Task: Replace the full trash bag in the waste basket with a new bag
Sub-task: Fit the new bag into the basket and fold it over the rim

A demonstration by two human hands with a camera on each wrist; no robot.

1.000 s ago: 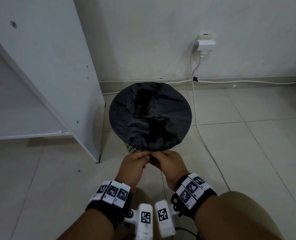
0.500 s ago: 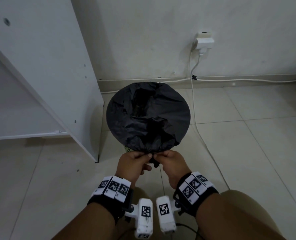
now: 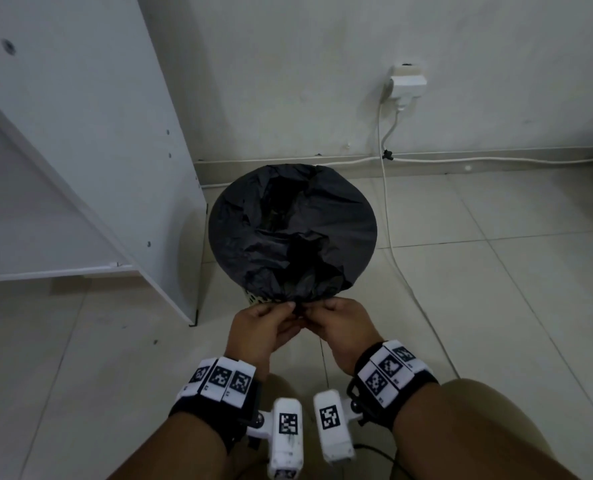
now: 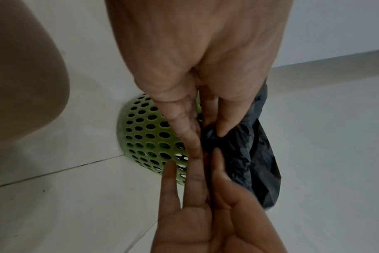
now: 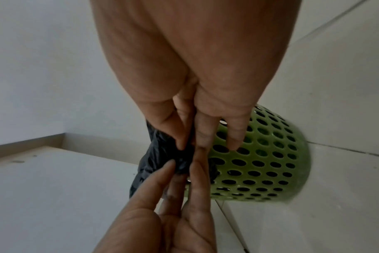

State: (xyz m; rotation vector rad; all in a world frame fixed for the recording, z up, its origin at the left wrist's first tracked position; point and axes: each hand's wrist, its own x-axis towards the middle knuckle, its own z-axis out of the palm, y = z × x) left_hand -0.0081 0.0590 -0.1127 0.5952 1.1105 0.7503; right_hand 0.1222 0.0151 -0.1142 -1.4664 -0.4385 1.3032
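A black trash bag (image 3: 293,233) is stretched over the mouth of a green perforated waste basket (image 3: 258,298) on the tiled floor. Its inside is dark, so I cannot tell the contents. At the near rim the plastic is gathered into a small bunch (image 3: 298,308). My left hand (image 3: 290,306) and right hand (image 3: 317,308) meet there, and each pinches the bunch with thumb and fingertips. In the left wrist view the left hand (image 4: 208,137) pinches the black plastic (image 4: 249,154) beside the basket wall (image 4: 149,137). In the right wrist view the right hand (image 5: 190,145) pinches the same bunch (image 5: 158,154) against the basket (image 5: 260,162).
A white cabinet panel (image 3: 115,168) stands close to the basket's left. A wall socket with a plug (image 3: 407,84) is behind it, and a white cable (image 3: 392,237) runs down the floor just right of the basket. My knee (image 3: 496,427) is at the lower right.
Both hands have stayed at the near rim, pinching the bunched plastic; only the fingers have shifted slightly. The basket and bag have not moved.
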